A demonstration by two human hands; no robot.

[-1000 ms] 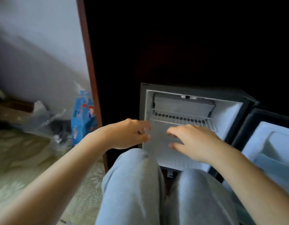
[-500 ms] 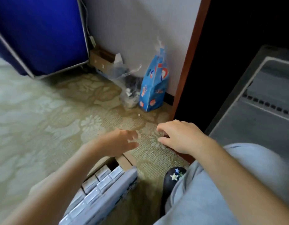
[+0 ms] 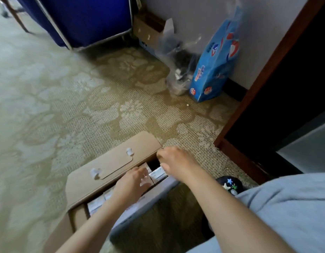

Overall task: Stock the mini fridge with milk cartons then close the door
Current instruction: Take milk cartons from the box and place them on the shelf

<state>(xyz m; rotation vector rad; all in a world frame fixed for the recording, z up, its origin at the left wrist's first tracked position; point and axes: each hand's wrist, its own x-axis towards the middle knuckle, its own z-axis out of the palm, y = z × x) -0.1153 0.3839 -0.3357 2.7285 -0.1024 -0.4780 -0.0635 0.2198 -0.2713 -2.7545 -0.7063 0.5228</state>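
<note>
A: What differs from half a second back?

B: The view has swung further left and down. The cardboard box (image 3: 110, 172) on the carpet (image 3: 66, 99) now shows whole, one flap folded open; before, only its corner showed. Both hands hovered above the carpet then; now they are down at the box.

A: And the left hand (image 3: 131, 185)?

B: It lies palm down on the milk cartons (image 3: 96, 204) packed in rows inside the box, fingers loosely spread and touching the tops. It grips nothing that I can see.

A: The right hand (image 3: 174, 161)?

B: At the far end of the box's opening, fingers curled downward beside a carton (image 3: 157, 174). Whether it has closed on anything, I cannot tell; the fingertips are hidden and blurred.

A: The fridge?

B: Only a pale edge (image 3: 307, 152) at the right, inside the dark cabinet (image 3: 285, 92). A blue packet (image 3: 215, 64) and a clear plastic bag (image 3: 180, 66) stand against the wall.
</note>
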